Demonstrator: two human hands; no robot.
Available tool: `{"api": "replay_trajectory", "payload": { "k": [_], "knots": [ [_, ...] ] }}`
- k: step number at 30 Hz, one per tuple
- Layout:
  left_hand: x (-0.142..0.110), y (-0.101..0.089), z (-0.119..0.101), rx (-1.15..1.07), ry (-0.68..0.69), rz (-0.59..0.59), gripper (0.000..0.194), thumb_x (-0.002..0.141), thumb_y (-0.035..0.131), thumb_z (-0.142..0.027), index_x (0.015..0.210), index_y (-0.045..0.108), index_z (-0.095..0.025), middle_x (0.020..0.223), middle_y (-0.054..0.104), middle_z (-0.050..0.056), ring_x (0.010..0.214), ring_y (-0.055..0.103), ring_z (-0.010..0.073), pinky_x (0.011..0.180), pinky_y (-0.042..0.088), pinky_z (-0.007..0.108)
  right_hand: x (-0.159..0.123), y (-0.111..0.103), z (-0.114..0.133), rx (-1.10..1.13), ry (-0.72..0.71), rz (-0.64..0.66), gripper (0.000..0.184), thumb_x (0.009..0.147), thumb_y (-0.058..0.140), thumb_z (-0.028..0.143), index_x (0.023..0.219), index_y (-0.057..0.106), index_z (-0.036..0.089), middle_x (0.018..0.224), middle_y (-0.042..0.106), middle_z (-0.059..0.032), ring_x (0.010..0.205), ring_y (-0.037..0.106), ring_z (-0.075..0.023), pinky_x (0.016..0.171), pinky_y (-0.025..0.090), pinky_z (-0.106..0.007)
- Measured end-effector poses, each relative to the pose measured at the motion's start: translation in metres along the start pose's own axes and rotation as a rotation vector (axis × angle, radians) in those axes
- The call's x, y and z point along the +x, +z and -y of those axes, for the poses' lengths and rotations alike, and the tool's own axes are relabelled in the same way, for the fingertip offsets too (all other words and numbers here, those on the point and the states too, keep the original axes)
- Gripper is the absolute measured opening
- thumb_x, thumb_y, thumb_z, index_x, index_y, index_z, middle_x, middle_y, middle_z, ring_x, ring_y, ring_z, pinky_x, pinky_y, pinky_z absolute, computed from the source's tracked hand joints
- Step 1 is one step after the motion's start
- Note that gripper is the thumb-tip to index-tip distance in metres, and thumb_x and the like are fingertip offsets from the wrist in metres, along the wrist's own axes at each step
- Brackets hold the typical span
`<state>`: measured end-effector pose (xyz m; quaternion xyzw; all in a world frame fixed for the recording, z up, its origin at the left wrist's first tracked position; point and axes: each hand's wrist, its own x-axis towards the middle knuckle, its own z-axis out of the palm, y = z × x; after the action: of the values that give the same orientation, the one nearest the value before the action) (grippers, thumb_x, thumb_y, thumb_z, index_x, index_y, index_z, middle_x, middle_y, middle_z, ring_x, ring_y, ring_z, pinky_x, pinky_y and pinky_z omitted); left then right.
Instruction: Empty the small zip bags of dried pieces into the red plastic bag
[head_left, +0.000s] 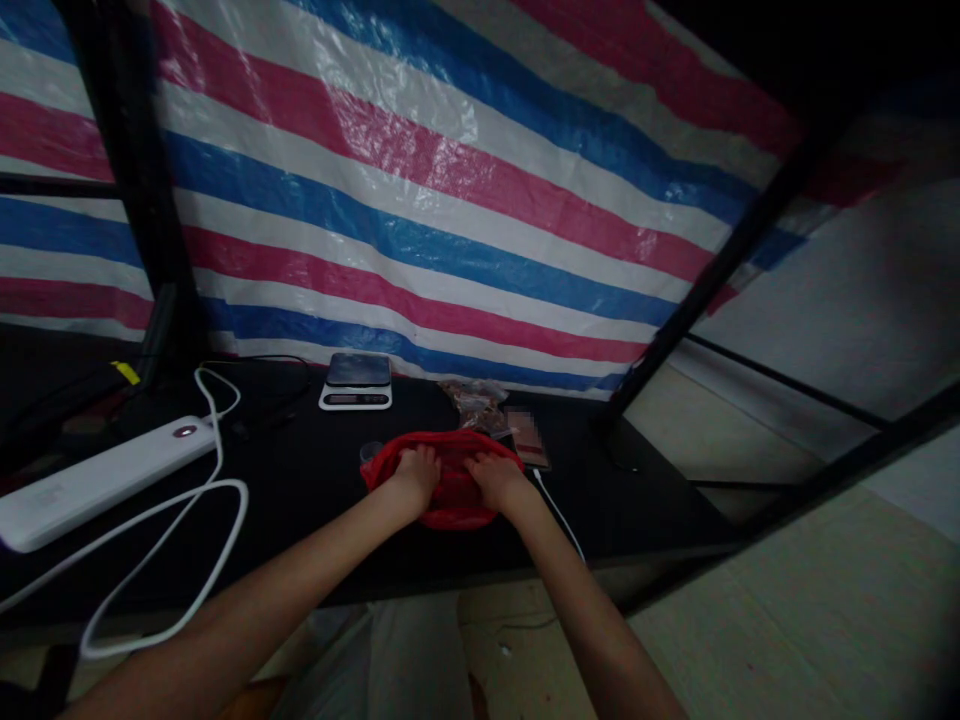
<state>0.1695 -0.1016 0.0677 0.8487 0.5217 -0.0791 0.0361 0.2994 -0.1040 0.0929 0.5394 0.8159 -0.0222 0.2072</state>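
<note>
A red plastic bag (pixel 457 515) lies near the front edge of the black table, its mouth spread apart. My left hand (pixel 420 476) grips the left side of the bag, fingers curled into the opening. On the opposite side, my right hand (pixel 495 480) has hold of the bag too, fingertips reaching inside the rim. What sits inside the bag is too dark to make out. Just beyond its left edge shows a small clear plastic piece (pixel 370 452). Clear bags with brown contents (pixel 477 405) lie right behind the red bag.
A white kitchen scale (pixel 356 382) stands at the back. On the left is a long white appliance (pixel 105 480) with a looping white cord (pixel 241 510). A flat brown card-like item (pixel 529 448) and a white cable (pixel 559 512) lie right. Striped sheeting (pixel 450 190) hangs behind the table.
</note>
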Motion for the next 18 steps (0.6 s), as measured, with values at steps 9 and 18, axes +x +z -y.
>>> {"api": "replay_trajectory", "payload": {
  "k": [9,18],
  "knots": [
    [0.0,-0.017,0.012,-0.015,0.143,0.085,0.07,0.042,0.077,-0.042,0.103,0.058,-0.014,0.108,0.057,0.021,0.097,0.054,0.0342,0.079,0.042,0.042,0.001,-0.002,0.012,-0.031,-0.018,-0.039,0.061,0.066,0.055,0.01,0.124,0.039,0.018,0.128,0.039,-0.0148,0.12,0.033,-0.0278,0.09,0.036,-0.042],
    [0.01,0.002,0.032,-0.027,0.037,-0.039,0.059,0.051,0.075,-0.03,0.104,0.057,-0.013,0.108,0.055,0.022,0.097,0.053,0.0348,0.076,0.043,0.043,0.027,-0.007,0.006,-0.146,-0.017,0.1,0.079,0.059,0.065,0.014,0.13,0.031,0.028,0.131,0.037,-0.0134,0.117,0.039,-0.0273,0.093,0.03,-0.043]
  ]
}}
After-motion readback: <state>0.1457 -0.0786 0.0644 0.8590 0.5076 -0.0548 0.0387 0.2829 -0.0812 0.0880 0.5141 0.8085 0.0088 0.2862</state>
